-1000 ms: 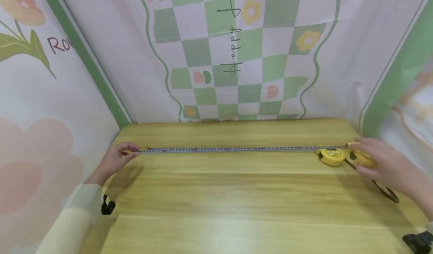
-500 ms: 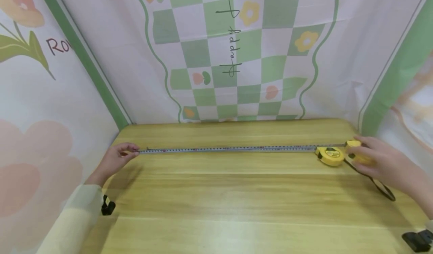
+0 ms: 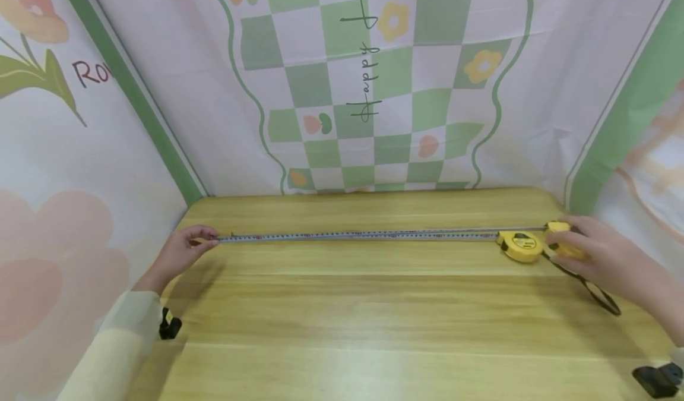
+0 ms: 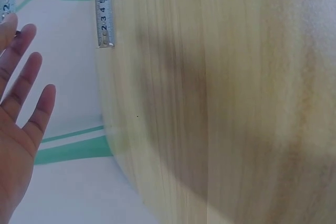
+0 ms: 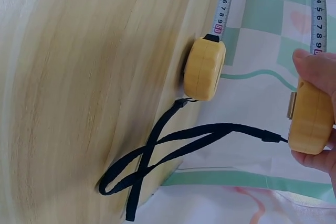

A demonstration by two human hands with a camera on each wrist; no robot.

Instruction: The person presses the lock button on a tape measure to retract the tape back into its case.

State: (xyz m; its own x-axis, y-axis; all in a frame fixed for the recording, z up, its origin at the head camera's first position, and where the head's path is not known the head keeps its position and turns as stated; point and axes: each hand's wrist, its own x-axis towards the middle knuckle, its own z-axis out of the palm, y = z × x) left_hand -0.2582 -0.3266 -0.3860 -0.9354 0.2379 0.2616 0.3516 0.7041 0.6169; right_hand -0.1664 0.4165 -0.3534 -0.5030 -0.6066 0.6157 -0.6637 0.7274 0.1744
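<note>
Two yellow tape measures have their blades drawn out side by side. One, the lying tape measure (image 3: 522, 246), rests on the table at the right, its blade (image 4: 104, 14) along the wood with the end hook showing in the left wrist view. My right hand (image 3: 609, 255) grips the other, the held tape measure (image 5: 312, 119), raised just right of the first. Its blade (image 5: 318, 19) runs across to my left hand (image 3: 181, 249), which pinches its end between thumb and forefinger. The other left fingers are spread in the left wrist view.
The wooden table (image 3: 342, 312) has rounded far corners. Printed cloth (image 3: 395, 86) hangs behind it and at both sides. A black strap (image 5: 215, 129) loops from the held tape measure, and a black strap also leaves the lying one; they cross on the table.
Little differs. My right hand and the held tape measure have shifted very slightly left, and the hanging strap with them. My left hand stays in place, still pinching the blade end.
</note>
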